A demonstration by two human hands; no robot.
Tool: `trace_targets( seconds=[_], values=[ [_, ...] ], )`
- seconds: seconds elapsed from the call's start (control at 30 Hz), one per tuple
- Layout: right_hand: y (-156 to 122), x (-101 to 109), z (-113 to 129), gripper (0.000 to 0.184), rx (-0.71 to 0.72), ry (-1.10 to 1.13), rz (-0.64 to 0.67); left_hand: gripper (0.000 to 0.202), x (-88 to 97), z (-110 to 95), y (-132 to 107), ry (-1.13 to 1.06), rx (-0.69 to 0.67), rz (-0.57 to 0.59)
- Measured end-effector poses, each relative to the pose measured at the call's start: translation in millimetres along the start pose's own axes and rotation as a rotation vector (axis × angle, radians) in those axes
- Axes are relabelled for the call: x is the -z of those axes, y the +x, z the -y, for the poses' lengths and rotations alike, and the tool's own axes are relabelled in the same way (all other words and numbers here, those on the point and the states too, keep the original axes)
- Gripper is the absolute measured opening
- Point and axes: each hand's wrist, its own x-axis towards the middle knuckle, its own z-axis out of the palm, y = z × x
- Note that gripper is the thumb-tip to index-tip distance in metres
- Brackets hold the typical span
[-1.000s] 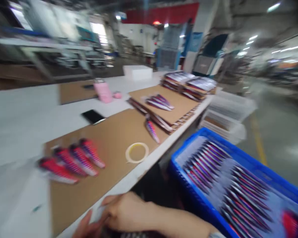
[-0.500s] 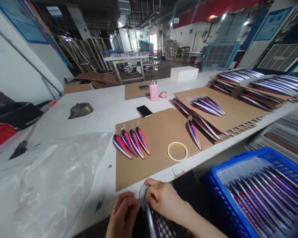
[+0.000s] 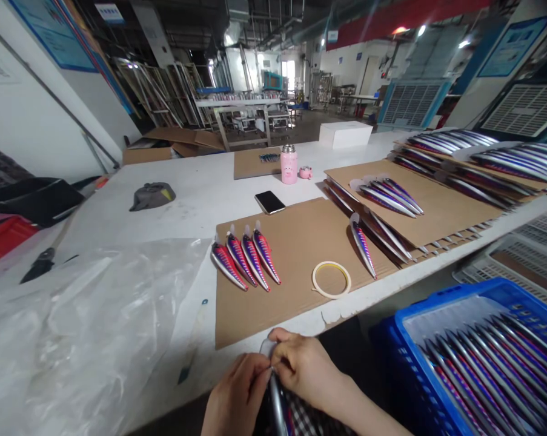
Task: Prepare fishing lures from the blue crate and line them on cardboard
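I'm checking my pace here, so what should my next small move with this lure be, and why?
Probably lay the lure beside the four lures on the cardboard sheet. Both hands, left hand and right hand, pinch its clear lip, and bare cardboard lies right of that row.

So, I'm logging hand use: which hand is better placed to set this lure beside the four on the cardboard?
Probably the left hand: it pinches the lure on the side nearer the row of four lures. The right hand would have to cross over it.
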Motion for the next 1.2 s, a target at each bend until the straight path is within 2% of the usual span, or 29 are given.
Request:
trace_targets(
  seconds=[0.27,0.5,0.6,0.73,0.9,1.07,1.2],
  values=[
    [-1.2,8.8,5.5,0.017,-0.008,0.015,0.047,0.012,-0.9,0.8,1.6,0.057,-0.075,-0.034],
    [-5.2,-8.6,-3.8,0.019,-0.014,0.024,-0.096,0.013,-1.4,5.5,-1.2,0.029,-0.141,-0.075],
    [-8.1,-12.2,-6.1,0.019,0.016,0.069,-0.124,0.011,-7.1,11.4,-3.5,0.016,-0.196,-0.174],
    [-9.9,-11.5,-5.8,0.020,0.032,0.105,-0.131,0.011,-16.2,14.3,-5.7,-0.009,-0.121,-0.390],
    [-12.4,-12.7,-5.8,0.021,-0.001,0.124,-0.131,0.019,-18.6,8.9,-7.4,-0.018,-0.176,-0.331],
    [-15.5,-16.1,-6.1,0.022,-0.027,0.136,-0.164,0.024,-22.3,4.4,-10.2,-0.096,-0.154,-0.333],
    [-17.2,-15.1,-5.4,0.026,-0.112,0.140,-0.186,0.025,-22.7,1.9,-8.7,-0.099,-0.133,-0.312]
  ],
)
